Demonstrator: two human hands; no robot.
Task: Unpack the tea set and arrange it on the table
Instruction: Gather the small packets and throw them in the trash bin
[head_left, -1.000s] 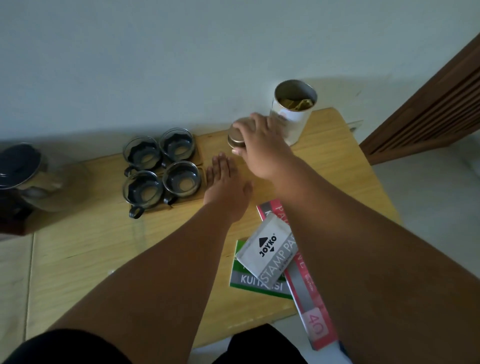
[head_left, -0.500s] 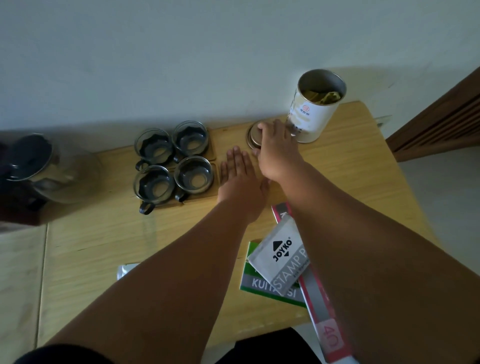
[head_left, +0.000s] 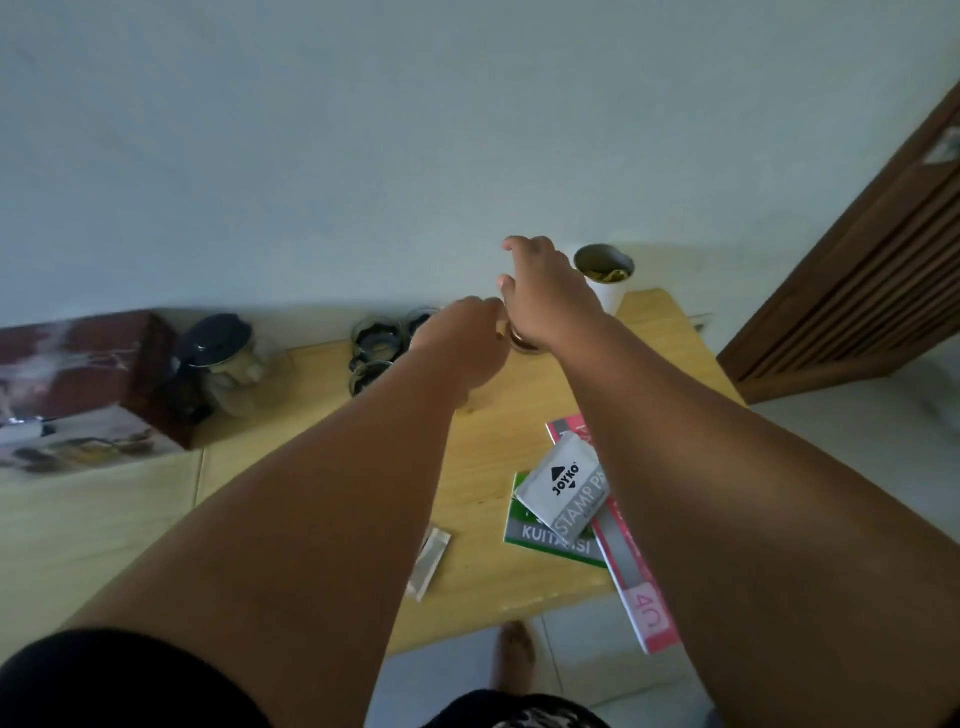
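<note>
Open metal tin (head_left: 613, 297), upper right of centre: cylindrical, white-sided, with yellowish packets inside. A round metal lid (head_left: 521, 344) lies on the wooden table (head_left: 493, 441), partly hidden under your right wrist. Glass cups (head_left: 375, 345) cluster just left of your hands. The glass teapot (head_left: 228, 358) with a dark lid stands further left, contents unclear. Your right hand (head_left: 548, 299) hangs above the lid, thumb and forefinger apart, nothing between them. Your left hand (head_left: 460, 345) has its fingers curled away from view; cannot tell what they hold. Frame blurred.
</note>
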